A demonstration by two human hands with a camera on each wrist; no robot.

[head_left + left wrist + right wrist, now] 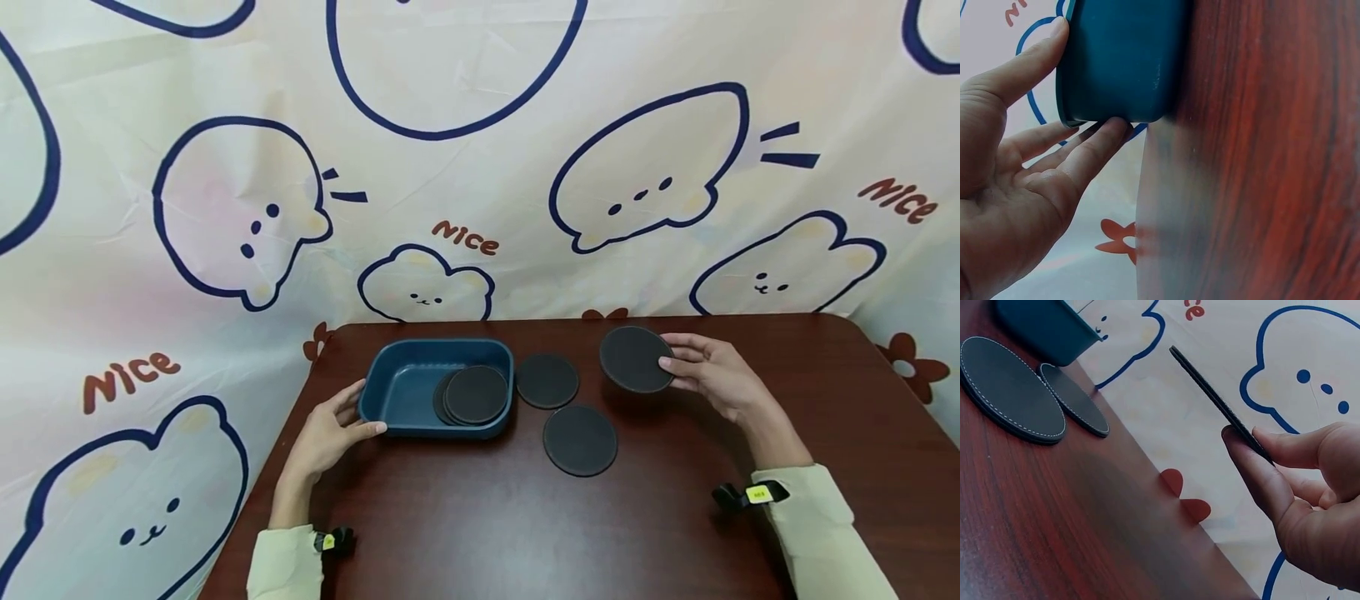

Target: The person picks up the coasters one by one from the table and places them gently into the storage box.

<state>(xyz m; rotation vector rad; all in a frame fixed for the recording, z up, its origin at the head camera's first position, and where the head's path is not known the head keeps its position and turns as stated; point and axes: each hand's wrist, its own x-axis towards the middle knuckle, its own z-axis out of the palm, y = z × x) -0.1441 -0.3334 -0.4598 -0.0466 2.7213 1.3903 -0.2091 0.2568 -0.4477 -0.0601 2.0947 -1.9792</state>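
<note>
- Across the back, from the far left, you have a pale cloth with dark blue bear drawings and the red-brown word "Nice".
- In front of it is your shiny dark brown table with wood lines.
- Your left arm has a pale green sleeve and a small black wrist thing with a yellow tag.
- Your left hand is spread fairly wide and holds the left end of the tray, with the thumb at the near corner and the fingers on the end wall.
- The deep blue tray with round corners sits on the table.
- Inside it, on the right side, some flat black round coasters lie in an overlapping pile.
- Just right of the tray lies a black round coaster with white stitches.
- Nearer to you is another black stitched coaster, flat on the table and close to the first.
- Farther right, one black round coaster is up off the table, tilted.
- Your right hand pinches its right edge between thumb and fingers, quite narrow.
</note>
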